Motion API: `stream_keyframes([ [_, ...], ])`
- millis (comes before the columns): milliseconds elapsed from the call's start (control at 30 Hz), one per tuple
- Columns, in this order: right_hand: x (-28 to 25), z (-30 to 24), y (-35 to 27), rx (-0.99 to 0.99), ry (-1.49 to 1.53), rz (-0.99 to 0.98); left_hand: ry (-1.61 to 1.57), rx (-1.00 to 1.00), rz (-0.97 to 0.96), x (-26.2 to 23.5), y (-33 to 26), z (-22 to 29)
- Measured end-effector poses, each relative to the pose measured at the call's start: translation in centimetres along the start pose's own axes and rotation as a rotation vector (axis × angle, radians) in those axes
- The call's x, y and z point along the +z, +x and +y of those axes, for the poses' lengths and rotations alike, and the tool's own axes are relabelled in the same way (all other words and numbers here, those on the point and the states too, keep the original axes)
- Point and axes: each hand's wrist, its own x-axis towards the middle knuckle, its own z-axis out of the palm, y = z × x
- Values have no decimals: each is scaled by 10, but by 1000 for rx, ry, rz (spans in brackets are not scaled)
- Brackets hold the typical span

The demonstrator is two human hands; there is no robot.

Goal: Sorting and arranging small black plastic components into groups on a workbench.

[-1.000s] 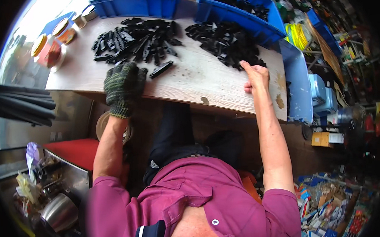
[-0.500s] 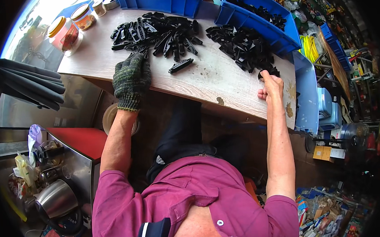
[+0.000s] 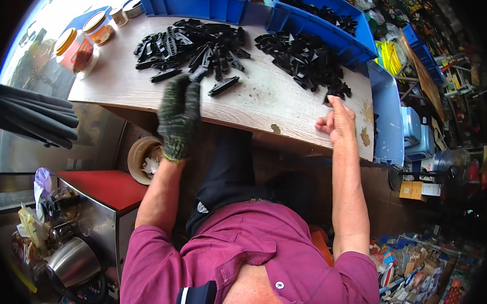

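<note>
My left hand [image 3: 179, 118], in a dark green knitted glove, is at the table's front edge with its fingers stretched forward. Its fingertips reach the near side of a heap of long black plastic parts [image 3: 185, 42], beside a part at the heap's edge. One long black part [image 3: 223, 86] lies apart, just right of the glove. My bare right hand [image 3: 340, 120] is at the near end of a second heap, of small black plastic pieces [image 3: 299, 55]. Thumb and forefinger are closed at a small black piece [image 3: 327, 99], mostly hidden by the fingertips; the other fingers curl in.
Blue crates [image 3: 197, 6] stand along the table's far edge; the right one [image 3: 325, 26] holds black parts. Jars [image 3: 76, 53] stand at the far left. A light blue bin [image 3: 387, 117] is beside the table's right end. A round bucket [image 3: 139, 160] sits below the left front edge.
The gloved left hand has moved right along the heap's near side, uncovering a long black part. My right hand has shifted slightly left, its fingertips at the small pieces.
</note>
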Motion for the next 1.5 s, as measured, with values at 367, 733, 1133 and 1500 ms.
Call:
stream_keyframes([
  [367,58,42,-34,-468,168,-208,-564,-646,-568,135,-46,36],
  [733,50,30,-38,-342,6,-297,-598,-749,-613,126,-31,43],
  [1133,52,33,-50,-271,319,-109,-222,-488,-663,102,-32,32],
  [1500,64,25,-58,-229,299,-62,114,608,-673,113,-41,3],
])
